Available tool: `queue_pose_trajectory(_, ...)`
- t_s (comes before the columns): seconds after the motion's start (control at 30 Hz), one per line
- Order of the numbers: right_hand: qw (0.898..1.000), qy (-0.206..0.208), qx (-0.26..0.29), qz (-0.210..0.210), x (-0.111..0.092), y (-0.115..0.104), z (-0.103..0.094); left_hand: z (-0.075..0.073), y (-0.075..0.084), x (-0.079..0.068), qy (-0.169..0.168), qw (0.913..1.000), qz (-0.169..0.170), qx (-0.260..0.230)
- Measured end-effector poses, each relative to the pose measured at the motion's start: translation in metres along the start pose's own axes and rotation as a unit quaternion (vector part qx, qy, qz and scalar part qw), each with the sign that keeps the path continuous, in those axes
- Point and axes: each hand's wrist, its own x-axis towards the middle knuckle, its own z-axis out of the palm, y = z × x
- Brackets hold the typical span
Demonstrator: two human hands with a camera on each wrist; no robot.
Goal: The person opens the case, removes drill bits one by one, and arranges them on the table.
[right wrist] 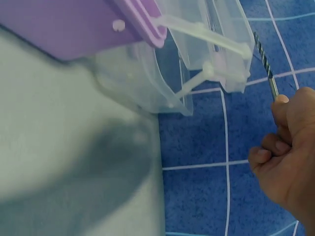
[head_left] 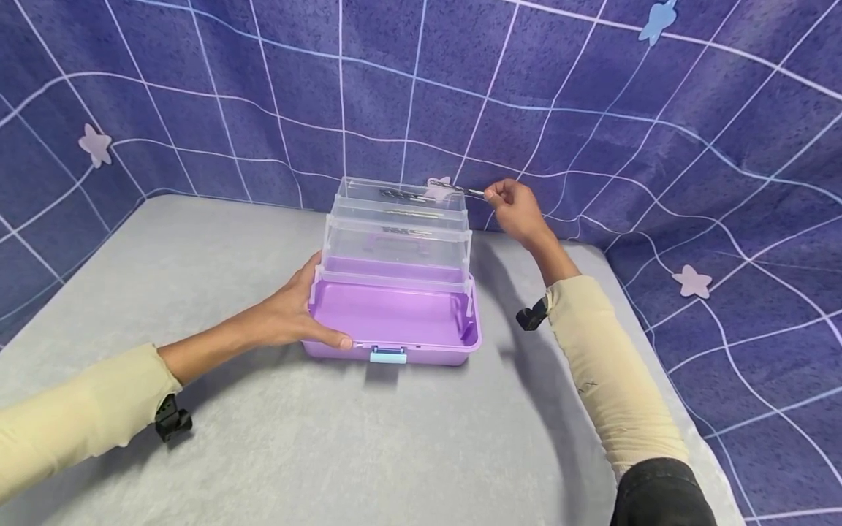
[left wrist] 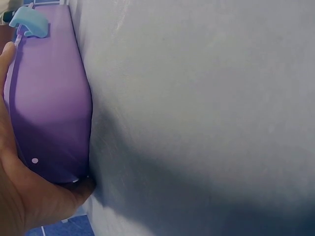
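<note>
A purple storage box [head_left: 427,356] with a light blue latch [head_left: 388,356] stands unfolded on the grey table. Its clear stepped trays [head_left: 454,252] rise at the back, holding several dark drill bits [head_left: 406,231]. My left hand [head_left: 286,314] grips the box's left end, thumb over the front rim and fingers around the side. Between thumb and fingertips, my right hand [head_left: 517,212] pinches a drill bit [right wrist: 263,56] by its smooth shank. That bit points left, at the right end of the top tray; the head view does not settle whether it touches the tray.
A blue curtain [head_left: 263,109] with white grid lines and star shapes hangs behind the table and along its sides. The grey tabletop [head_left: 408,446] extends in front of the box. White hinge arms [right wrist: 206,37] join the trays at the side.
</note>
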Motion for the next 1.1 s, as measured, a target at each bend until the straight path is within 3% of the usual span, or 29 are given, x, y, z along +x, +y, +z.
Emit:
queue_pose_trajectory(0.73, 0.999, 0.025, 0.016, 0.014, -0.007, 0.032, -0.038, -0.002, 0.003, -0.003, 0.003, 0.9996, -0.021, 0.019)
queue_pose_trajectory(1.1, 0.998, 0.018, -0.023, 0.055, -0.027, 0.066, -0.050, 0.000, 0.000, 0.002, 0.001, 1.0000, 0.002, 0.002)
